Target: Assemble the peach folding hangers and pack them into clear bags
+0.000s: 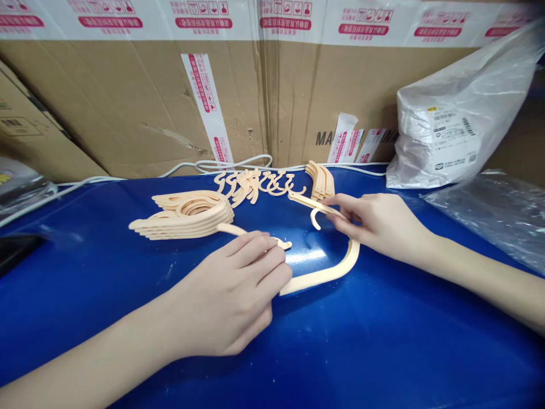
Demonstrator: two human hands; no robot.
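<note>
Left hand (232,295) grips one hanger half (231,229), right hand (377,224) another half (326,276) (I see upper ends apart); loose hooks (246,184) remain.

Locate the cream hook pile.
In the head view, the cream hook pile lies far back on the blue table, behind and right of the large stack and left of the small curved stack.

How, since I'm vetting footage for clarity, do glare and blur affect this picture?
Head view: a white glare patch shows on the glossy blue table, between the left hand and the right hand; head view: the plastic bag looks stretched and soft toward the top right corner.
</note>
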